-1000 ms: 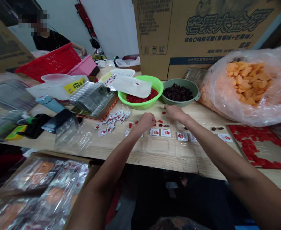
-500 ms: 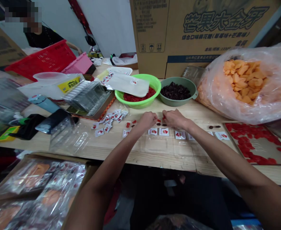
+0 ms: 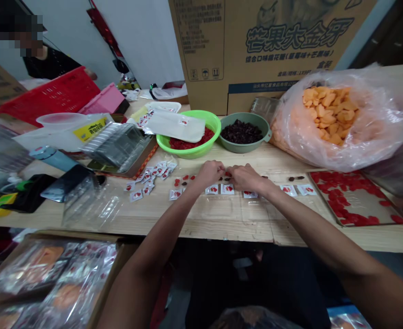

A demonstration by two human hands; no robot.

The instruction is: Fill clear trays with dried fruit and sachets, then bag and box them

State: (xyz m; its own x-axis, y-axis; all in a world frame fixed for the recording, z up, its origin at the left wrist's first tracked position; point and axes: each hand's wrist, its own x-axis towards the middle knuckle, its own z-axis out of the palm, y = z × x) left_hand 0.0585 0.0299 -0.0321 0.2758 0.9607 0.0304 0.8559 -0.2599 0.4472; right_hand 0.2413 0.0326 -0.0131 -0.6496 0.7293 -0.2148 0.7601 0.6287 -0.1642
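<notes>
My left hand [image 3: 211, 175] and my right hand [image 3: 245, 178] are close together over a row of clear plastic trays [image 3: 218, 209]. Both hands have their fingertips pinched. Whatever they hold is too small to make out. Small red pieces [image 3: 186, 177] and dark pieces [image 3: 291, 178] lie in the trays' far parts. White sachets with red print, one a sachet [image 3: 227, 188] just below my hands, line the trays. Beyond my hands, a green bowl [image 3: 216, 134] has red pieces in it and a white tray across its top. Beside it, a grey-green bowl [image 3: 241, 147] holds dark dried pieces.
On the right are a flat tray of red slices [image 3: 343, 201] and a plastic bag of orange pieces [image 3: 331, 114]. Loose sachets [image 3: 148, 188], a phone [image 3: 67, 183] and stacked clear boxes [image 3: 119, 144] lie left. A cardboard box [image 3: 235, 50] stands behind. Another person sits far left.
The view has shifted slightly, so the table things appear further left. My hands have moved a little right along the trays, and my right fingertips are lower and nearer my left ones.
</notes>
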